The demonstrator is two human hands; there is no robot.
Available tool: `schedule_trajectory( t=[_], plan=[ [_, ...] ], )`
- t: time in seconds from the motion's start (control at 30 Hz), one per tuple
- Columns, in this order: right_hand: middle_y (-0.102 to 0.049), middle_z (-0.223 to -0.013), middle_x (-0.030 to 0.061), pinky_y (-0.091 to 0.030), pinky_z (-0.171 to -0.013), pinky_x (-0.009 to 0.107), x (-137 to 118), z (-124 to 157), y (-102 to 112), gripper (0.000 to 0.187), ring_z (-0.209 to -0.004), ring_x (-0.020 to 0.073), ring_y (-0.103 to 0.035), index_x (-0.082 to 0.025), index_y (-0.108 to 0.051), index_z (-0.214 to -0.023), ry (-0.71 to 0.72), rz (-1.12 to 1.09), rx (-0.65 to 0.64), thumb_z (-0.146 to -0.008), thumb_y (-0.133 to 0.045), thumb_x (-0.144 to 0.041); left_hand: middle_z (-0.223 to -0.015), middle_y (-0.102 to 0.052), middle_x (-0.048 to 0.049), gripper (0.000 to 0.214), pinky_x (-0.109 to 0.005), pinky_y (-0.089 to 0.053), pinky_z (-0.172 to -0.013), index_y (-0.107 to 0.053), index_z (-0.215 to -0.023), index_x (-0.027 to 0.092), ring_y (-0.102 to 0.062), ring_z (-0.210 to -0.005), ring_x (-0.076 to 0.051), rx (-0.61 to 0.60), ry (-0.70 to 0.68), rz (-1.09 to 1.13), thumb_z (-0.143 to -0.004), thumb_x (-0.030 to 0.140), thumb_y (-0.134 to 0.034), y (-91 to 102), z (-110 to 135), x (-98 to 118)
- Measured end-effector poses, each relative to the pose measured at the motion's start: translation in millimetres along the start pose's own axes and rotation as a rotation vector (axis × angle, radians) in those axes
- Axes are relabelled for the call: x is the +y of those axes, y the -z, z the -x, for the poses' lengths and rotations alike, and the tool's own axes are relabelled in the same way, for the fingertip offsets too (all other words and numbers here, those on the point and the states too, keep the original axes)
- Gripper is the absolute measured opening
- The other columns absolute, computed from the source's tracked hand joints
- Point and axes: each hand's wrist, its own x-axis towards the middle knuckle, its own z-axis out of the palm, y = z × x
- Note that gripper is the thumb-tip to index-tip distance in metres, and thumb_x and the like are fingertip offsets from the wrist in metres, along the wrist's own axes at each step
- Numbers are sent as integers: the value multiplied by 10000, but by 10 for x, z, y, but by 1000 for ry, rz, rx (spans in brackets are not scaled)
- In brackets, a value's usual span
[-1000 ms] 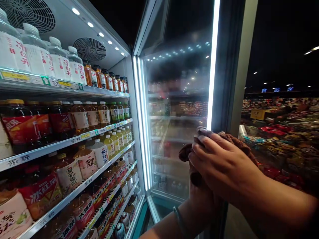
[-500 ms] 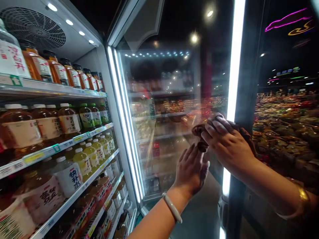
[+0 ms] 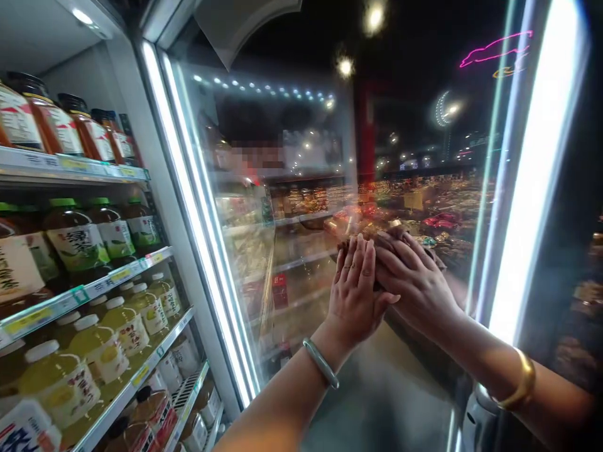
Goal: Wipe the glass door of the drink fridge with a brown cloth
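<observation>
A glass fridge door (image 3: 301, 301) stands in front of me, lit by white light strips along its sides. My right hand (image 3: 419, 276) presses a crumpled brown cloth (image 3: 436, 258) against the glass, its fingers angled up and left over it. Right beside it, my left hand (image 3: 353, 295) lies with straight fingers pointing up and the thumb out toward the right hand. Its fingertips reach the cloth's left part; most of the cloth is hidden under the hands. A greenish bangle circles my left wrist, a gold-coloured one my right.
At left, fridge shelves (image 3: 101, 276) hold rows of bottled drinks (image 3: 75, 235) with price labels along the edges. A bright light strip (image 3: 537, 163) runs up the door's right side. Reflections and distant lights show in the glass.
My view has shifted right and nearer the door. The right hand and cloth have gone from beside the right light strip onto the glass. My left hand has risen alongside, fingertips at the cloth.
</observation>
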Motion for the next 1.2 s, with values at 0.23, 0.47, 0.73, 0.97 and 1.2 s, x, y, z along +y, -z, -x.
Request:
schedule_trajectory(
  t=[0.23, 0.47, 0.73, 0.97, 1.2],
  plan=[
    [-650, -1447, 75, -217, -1303, 668, -155, -184, -84, 318, -1493, 349, -443, -249, -702, -1270, -215, 81, 135, -1011, -550, -352, -1730, -199, -164, 825, -499, -123, -1340, -23, -1675, 125, -103, -1632, -266, 11, -8, 106, -1044, 627, -192, 54, -169, -227],
    [-702, -1378, 10, -322, -1299, 545, -471, 304, -291, 349, -1442, 256, -520, -302, -678, -1293, -152, 119, -11, -950, -675, -239, -1725, -201, -170, 730, -455, -18, -1334, -95, -1673, 127, -112, -1631, -241, -32, 43, 184, -1082, 521, -264, 109, 217, -391],
    [-732, -1320, -31, -335, -1296, 514, -885, 382, -637, 299, -1428, 218, -537, -349, -728, -1189, -374, 144, 110, -1021, -499, -256, -1730, -163, -167, 702, -485, 4, -1330, -134, -1671, 125, -79, -1633, -274, -8, 28, 207, -1083, 483, -273, -1, 469, -440],
    [-739, -1296, 8, -333, -1271, 580, -1055, 863, -551, 258, -1403, 288, -550, -342, -725, -1177, -421, 156, 23, -920, -703, -328, -1712, -222, -163, 702, -473, 0, -1335, -143, -1670, 147, -111, -1627, -250, -119, -28, 177, -1077, 470, -334, -115, 1095, -496],
    [-755, -1264, -17, -340, -1271, 507, -1321, 1036, -757, 256, -1396, 226, -550, -340, -734, -1162, -300, 103, -26, -953, -628, -236, -1701, -251, -175, 690, -495, -30, -1335, -174, -1661, 115, -83, -1628, -266, -81, 4, 194, -1081, 464, -309, -208, 1421, -559]
  ],
)
